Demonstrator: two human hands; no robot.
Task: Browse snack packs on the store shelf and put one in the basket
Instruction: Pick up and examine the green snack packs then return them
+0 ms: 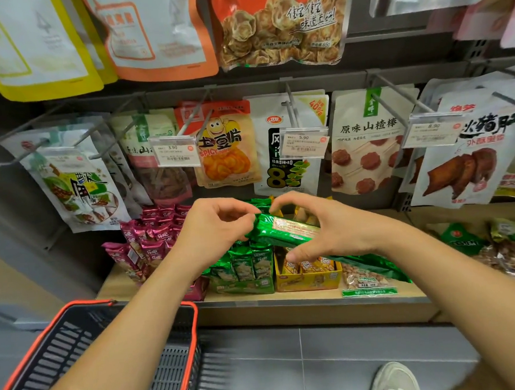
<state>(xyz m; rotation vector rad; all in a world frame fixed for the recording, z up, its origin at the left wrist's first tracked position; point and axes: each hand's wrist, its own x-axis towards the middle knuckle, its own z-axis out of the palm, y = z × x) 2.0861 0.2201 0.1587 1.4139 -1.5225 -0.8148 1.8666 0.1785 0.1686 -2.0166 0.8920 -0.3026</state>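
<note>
Head view: I see both hands on one green snack pack (282,228), raised above the wooden shelf (287,309) and just over the green display box (243,283) that holds similar packs. The left hand (219,224) has its fingers curled in and pinches the pack's near end. The right hand (325,233) spans the pack's width, fingers arched over the top edge and thumb tucked beneath. Neither hand is open.

My reading is that the two-handed hold is for looking rather than carrying: the pack is tilted with its printed label up toward the camera, as if it is being read or turned over. The yellow box (308,280) sits beside the green one. The hanging pouches (226,154) on the pegs above are not being touched.

The basket (170,369) is low on the left, under the left forearm and well below the shelf. I cannot tell how it is carried. No snack pack shows in the part of it I can see, so I judge the browsing step is in hand and the drop into the basket is not yet done.
</note>
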